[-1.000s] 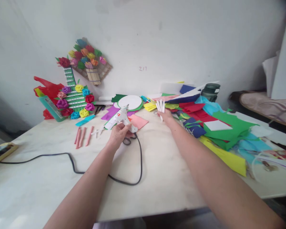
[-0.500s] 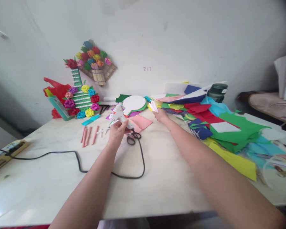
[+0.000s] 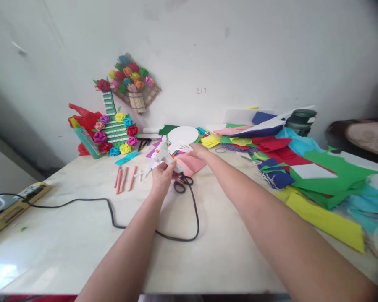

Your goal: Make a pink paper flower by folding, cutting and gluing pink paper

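Observation:
My left hand (image 3: 162,176) is closed on a white glue gun (image 3: 164,155) with a black cord, held over the middle of the table. Beside it, my right hand (image 3: 198,152) pinches several thin white strips (image 3: 184,148), which lie in front of a white disc (image 3: 183,136) with a green edge. Pink paper (image 3: 192,163) lies beneath the hands. Black-handled scissors (image 3: 180,187) rest just right of my left hand. Several rolled pink strips (image 3: 122,179) lie to the left.
A power strip (image 3: 19,205) is at the left edge of the table (image 3: 82,247). Paper flower crafts (image 3: 116,132) and a green bottle (image 3: 88,142) stand at the back left. Coloured sheets (image 3: 321,180) are heaped on the right near a dark cup (image 3: 300,121).
My right hand has moved left with the white strips, from beside the yellow paper to in front of the white disc. The whole view has shifted slightly. My left hand still holds the glue gun.

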`<state>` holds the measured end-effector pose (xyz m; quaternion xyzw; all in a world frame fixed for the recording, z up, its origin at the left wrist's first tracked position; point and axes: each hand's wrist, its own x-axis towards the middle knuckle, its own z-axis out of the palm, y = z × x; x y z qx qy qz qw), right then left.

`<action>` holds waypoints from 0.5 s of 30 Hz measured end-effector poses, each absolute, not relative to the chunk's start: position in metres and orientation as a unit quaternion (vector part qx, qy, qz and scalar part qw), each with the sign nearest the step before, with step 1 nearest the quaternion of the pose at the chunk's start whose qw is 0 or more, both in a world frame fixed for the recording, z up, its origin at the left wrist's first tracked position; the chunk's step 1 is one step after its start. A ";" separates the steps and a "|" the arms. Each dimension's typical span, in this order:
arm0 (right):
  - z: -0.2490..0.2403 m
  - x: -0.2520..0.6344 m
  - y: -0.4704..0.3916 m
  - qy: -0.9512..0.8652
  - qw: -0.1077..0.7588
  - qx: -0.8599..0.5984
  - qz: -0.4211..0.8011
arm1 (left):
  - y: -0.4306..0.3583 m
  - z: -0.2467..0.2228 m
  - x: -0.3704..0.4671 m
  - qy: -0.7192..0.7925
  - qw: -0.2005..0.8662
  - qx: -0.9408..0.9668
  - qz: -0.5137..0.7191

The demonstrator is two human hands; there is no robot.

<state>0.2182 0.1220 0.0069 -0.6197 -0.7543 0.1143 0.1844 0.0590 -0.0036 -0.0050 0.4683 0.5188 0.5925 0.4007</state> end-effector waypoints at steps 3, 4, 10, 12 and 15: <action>0.005 0.208 0.127 -0.741 0.203 -0.620 0.158 | -0.001 -0.010 0.059 0.515 0.406 0.477 0.585; 0.004 0.204 0.129 -0.741 0.220 -0.607 0.184 | -0.001 -0.012 0.059 0.516 0.407 0.481 0.580; 0.000 0.187 0.133 -0.750 0.271 -0.570 0.199 | -0.003 -0.012 0.062 0.505 0.424 0.505 0.557; 0.000 0.186 0.131 -0.745 0.286 -0.582 0.156 | -0.004 -0.011 0.063 0.507 0.427 0.506 0.551; 0.000 0.189 0.125 -0.727 0.335 -0.580 0.150 | -0.004 -0.011 0.064 0.507 0.435 0.503 0.549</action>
